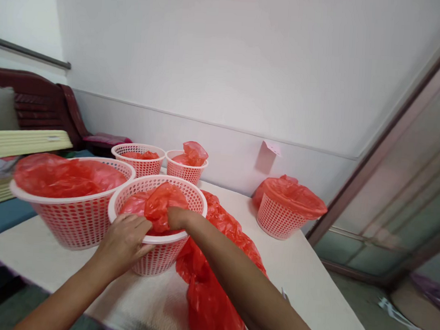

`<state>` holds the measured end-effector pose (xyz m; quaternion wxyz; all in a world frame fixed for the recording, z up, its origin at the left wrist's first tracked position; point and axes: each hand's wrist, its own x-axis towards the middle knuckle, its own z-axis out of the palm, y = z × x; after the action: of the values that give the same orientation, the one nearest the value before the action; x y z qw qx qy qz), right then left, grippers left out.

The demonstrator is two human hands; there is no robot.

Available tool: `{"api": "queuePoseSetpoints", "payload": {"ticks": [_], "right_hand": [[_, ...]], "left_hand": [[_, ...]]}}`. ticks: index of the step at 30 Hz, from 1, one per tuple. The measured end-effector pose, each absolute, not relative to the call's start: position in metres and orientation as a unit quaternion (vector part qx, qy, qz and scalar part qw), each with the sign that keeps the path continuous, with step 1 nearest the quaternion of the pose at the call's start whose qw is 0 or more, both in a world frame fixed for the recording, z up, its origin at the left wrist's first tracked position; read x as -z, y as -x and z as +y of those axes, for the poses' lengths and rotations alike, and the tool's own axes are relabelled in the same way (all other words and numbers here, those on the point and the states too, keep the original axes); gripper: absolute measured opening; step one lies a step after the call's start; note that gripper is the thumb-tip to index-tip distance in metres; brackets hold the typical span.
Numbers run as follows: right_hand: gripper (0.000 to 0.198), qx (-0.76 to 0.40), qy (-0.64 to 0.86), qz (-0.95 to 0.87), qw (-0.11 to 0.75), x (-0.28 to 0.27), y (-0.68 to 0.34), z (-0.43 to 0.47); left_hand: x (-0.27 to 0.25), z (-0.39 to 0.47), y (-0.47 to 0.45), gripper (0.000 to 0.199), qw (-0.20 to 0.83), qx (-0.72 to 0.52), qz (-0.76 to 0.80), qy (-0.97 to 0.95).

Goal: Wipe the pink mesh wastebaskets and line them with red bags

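My left hand (128,236) is wrapped over the near left rim of a white perforated plastic basket (155,256), thumb on the outside. Inside that basket lies a crumpled red plastic bag (166,201). My right hand (176,218) reaches down into the basket against the bag; its fingers are hidden by the plastic. Beside the basket, under my right forearm, a long heap of red plastic bags (214,298) spreads towards the table's front edge.
A larger basket (76,225) with a red bag stands at left. Two baskets, one pale (139,165) and one pinker (185,171), stand behind. At right, another basket (280,217) has its red bag folded over the rim. The white table (312,297) meets the wall; a glass door (383,196) is at right.
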<state>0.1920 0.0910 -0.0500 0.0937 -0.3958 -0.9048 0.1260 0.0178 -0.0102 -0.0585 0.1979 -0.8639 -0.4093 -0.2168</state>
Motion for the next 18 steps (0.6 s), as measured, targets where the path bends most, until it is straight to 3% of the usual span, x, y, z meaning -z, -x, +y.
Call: {"api": "queuePoseSetpoints", "payload": {"ticks": [4,7,10,14,18], "right_hand": [[0.016,-0.096,0.432,-0.890,0.107,0.028,-0.209,0.059],[0.029,-0.059,0.444,-0.867,0.219,0.021,-0.234,0.019],[0.031,-0.050,0.445,-0.827,0.340,0.027,-0.258,-0.021],[0.032,-0.063,0.460,-0.820,0.336,0.050,-0.282,-0.056],[0.034,-0.120,0.481,-0.808,0.318,0.076,-0.306,-0.069]], "left_hand": [[0.063,-0.008,-0.016,0.011,0.203,0.232,-0.422,0.853],[0.071,-0.002,-0.013,0.013,0.198,0.264,-0.414,0.848],[0.078,0.008,-0.013,0.023,0.212,0.268,-0.407,0.847],[0.082,0.029,-0.019,0.044,0.266,0.277,-0.376,0.843],[0.079,0.036,-0.029,0.041,0.235,0.330,-0.393,0.825]]}}
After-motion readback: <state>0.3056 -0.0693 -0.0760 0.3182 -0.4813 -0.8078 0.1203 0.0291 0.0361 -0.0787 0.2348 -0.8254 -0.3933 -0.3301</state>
